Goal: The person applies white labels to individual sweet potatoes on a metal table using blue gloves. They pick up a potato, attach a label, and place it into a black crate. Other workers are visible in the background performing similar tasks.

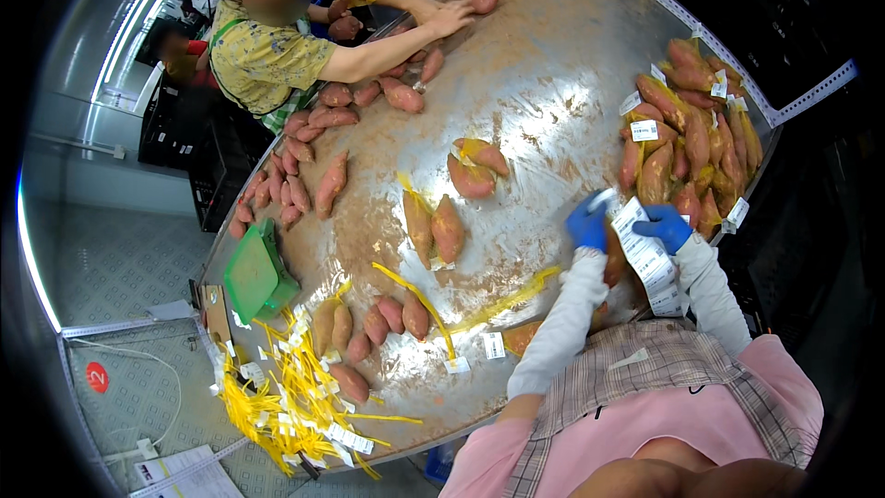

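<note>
Our hands are a little apart above the worktop's (544, 60) near edge, toward its right: the right hand (666, 226) is clamped on a white label strip (650, 263); we cannot tell what the left hand (587, 223) grips. The strip's long axis slants from between them toward our plaid apron (636, 364). Its dark print is too small to read. Farther off, bagged sweet potatoes (697, 140) with printed white tags (643, 131) line the right edge.
</note>
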Available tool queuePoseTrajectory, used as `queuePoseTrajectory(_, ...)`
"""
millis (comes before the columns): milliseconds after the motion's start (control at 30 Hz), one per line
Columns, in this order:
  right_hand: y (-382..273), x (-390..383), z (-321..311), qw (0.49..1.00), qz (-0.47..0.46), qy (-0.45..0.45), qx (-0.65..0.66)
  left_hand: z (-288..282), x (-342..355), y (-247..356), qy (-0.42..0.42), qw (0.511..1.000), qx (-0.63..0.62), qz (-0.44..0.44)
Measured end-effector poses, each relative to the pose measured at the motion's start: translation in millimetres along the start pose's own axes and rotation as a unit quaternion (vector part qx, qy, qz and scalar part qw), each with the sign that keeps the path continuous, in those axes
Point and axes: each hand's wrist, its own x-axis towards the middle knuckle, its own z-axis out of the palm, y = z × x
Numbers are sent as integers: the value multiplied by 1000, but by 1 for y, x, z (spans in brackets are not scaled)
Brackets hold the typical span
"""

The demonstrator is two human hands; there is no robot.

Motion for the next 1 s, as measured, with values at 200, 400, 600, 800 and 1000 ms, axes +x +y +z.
queuePoseTrajectory(200,-33,-18,-13,994,-54,22,-97,44,25,28,-149,977,146,40)
queuePoseTrajectory(400,-37,1,9,997,-51,6,-61,-119,92,139,256,940,119,194)
queuePoseTrajectory(600,-56,54,49,990,-55,-82,-106,-188,164,150,195,942,266,56)
queuePoseTrajectory(800,-48,73,58,997,-5,-68,-45,-178,149,117,183,878,439,54)
queuePoseTrajectory(1000,-25,59,41,999,-9,-45,-2,-160,77,128,111,923,324,176)
